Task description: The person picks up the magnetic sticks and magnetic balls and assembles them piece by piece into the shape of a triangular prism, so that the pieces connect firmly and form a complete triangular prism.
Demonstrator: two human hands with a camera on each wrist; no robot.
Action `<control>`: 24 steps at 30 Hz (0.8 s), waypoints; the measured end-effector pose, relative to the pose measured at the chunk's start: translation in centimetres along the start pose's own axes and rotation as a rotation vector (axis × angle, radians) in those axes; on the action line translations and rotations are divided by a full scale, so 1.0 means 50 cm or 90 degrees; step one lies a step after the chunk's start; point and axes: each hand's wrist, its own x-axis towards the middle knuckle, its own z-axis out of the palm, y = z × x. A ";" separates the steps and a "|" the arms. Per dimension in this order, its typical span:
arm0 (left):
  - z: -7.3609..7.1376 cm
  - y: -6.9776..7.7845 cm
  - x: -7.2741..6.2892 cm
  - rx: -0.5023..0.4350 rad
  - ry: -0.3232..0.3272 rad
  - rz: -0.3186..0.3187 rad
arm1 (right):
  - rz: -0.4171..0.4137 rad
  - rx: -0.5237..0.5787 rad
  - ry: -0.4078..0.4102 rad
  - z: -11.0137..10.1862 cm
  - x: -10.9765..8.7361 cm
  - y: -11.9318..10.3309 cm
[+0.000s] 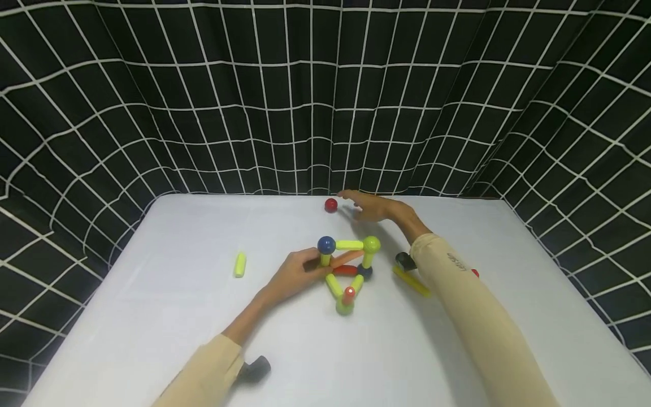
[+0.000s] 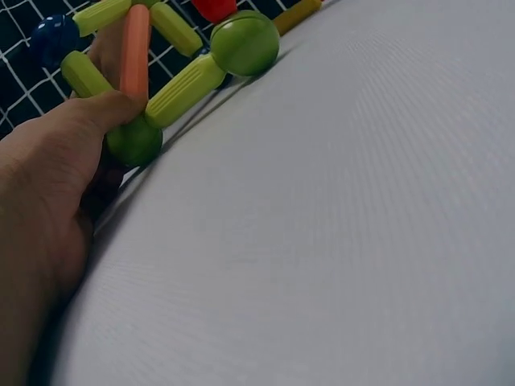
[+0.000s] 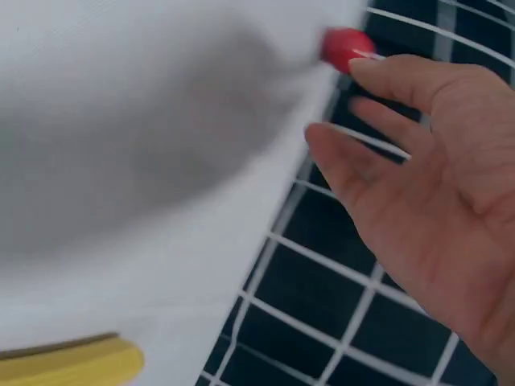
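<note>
A toy frame of balls and rods point(image 1: 349, 245) stands mid-table, with yellow-green rods, a red and an orange rod, and blue and green balls. My left hand point(image 1: 300, 272) grips its left side. In the left wrist view, the thumb of that hand point(image 2: 60, 157) lies against a green ball point(image 2: 135, 143) beside the orange rod point(image 2: 135, 56); its other fingers are mostly hidden. Near the far edge, my right hand point(image 1: 373, 207) reaches toward a red ball point(image 1: 331, 205), holding nothing. The right wrist view shows its fingers spread apart, the thumb close to that red ball point(image 3: 346, 50).
A loose yellow-green rod point(image 1: 240, 264) lies to the left on the white table point(image 1: 152, 271). A darker yellow rod point(image 1: 411, 281) is beside the right forearm, and another red ball point(image 1: 475, 273) shows partly behind the sleeve. Black cloth with a white grid point(image 1: 315, 102) rises behind the table.
</note>
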 end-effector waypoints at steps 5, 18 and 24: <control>0.009 -0.004 -0.008 -0.005 -0.004 0.004 | -0.031 -0.125 -0.031 0.040 0.043 0.000; 0.011 0.008 0.004 0.041 0.018 0.017 | 0.070 -0.109 0.127 0.032 -0.091 -0.003; 0.004 0.009 0.009 0.050 0.008 0.000 | 0.048 -0.042 0.263 -0.003 -0.212 -0.053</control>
